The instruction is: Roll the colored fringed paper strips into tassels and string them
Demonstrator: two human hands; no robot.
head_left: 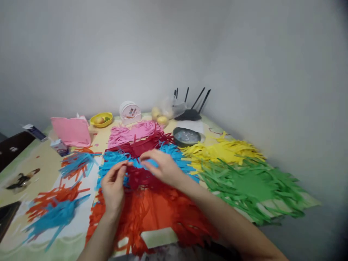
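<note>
Above the middle of the table, my left hand (113, 186) has its thumb and fingers pinched together. A bit of dark red shows at its fingertips, but what they hold is too small to make out. My right hand (160, 166) is to the right, thumb and fingers curved and apart, with nothing visible between them. Below both hands lie dark red fringed material (138, 177) and blue fringed material (114, 159). Closer to me is a fringed orange-red sheet (157, 210), partly covered by my forearms. Pink fringed material (136, 131) lies beyond.
Yellow fringe (225, 150) and green fringe (252, 185) spread rightward. A dark bowl (187, 137) stands before a black router (189, 115). Orange-and-blue strip bundles (57, 214), a pink stand-up case (72, 131) and a small box (59, 147) are leftward. A yellow dish (101, 125) sits behind.
</note>
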